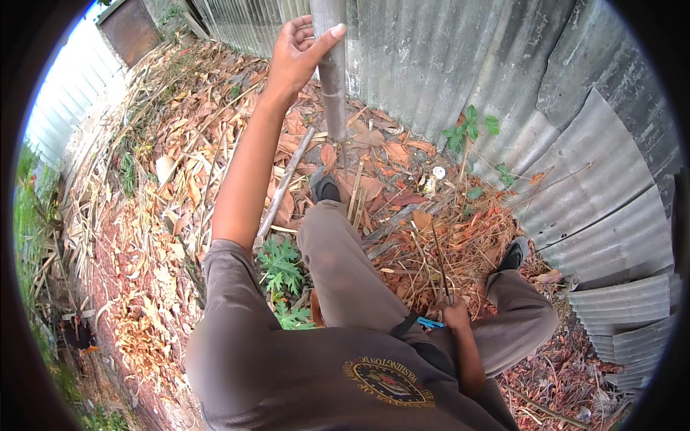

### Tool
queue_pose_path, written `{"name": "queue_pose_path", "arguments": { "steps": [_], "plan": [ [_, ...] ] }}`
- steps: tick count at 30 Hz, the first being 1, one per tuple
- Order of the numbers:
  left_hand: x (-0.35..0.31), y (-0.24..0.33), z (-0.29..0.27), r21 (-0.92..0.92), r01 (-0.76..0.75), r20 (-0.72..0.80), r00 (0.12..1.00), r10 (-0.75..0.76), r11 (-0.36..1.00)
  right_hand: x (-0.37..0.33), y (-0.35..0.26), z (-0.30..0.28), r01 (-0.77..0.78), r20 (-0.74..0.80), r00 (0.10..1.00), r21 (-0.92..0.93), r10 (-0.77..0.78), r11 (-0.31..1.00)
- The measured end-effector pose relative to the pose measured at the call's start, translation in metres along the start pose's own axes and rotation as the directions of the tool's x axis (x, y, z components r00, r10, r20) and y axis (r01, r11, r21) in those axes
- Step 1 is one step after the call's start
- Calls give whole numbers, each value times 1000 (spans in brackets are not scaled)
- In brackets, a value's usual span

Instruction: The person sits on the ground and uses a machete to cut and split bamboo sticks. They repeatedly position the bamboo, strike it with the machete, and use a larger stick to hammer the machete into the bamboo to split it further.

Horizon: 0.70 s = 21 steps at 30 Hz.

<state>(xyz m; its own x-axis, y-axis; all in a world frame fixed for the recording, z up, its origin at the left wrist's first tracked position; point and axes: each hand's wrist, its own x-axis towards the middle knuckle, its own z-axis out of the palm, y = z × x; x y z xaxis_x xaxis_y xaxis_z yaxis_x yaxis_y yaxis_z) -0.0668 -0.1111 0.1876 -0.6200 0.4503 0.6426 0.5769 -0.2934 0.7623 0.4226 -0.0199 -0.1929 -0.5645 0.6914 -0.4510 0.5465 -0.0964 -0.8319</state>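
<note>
Head view gives me both bare hands at work over ground strewn with dry leaves (205,144). On the far side, the left hand (298,54) is closed on a grey wooden pole (330,79), its thumb laid across the face and its fingers curled at the left side. I read the pole's long axis as close to upright: its top runs out of my picture at the far edge, and its lower end points down at the litter just beyond the left shoe (325,187). I can't tell whether that end is sunk in the soil.

Nearer and to the right, I see the right hand (454,314) closed around a thin dark stick (440,262), which slants away from the fist, its tip pointing far and slightly left. Something blue (430,322) shows just left of that fist; I can't make out its kind.

A pale stick (287,183) lies left of the pole, running from far right to near left. Corrugated metal sheeting (431,65) stands along the far and right sides.
</note>
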Motion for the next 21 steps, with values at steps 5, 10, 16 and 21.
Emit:
{"name": "queue_pose_path", "arguments": {
  "steps": [5,10,16,21],
  "plan": [
    [9,45,85,92,38,147,988,-52,995,-1,-1,-11,19,-72,997,83,-13,996],
    [-6,15,146,-262,-50,-25,999,45,964,-19,-28,-24,-42,-64,997,127,51,991],
    [-14,8,179,-490,56,99,995,-9,870,-11,-15,-25,8,-126,992,295,30,955],
    [-19,-4,175,-647,164,105,986,-126,745,-24,-51,-32,76,-229,973,406,21,911]
  ]
}}
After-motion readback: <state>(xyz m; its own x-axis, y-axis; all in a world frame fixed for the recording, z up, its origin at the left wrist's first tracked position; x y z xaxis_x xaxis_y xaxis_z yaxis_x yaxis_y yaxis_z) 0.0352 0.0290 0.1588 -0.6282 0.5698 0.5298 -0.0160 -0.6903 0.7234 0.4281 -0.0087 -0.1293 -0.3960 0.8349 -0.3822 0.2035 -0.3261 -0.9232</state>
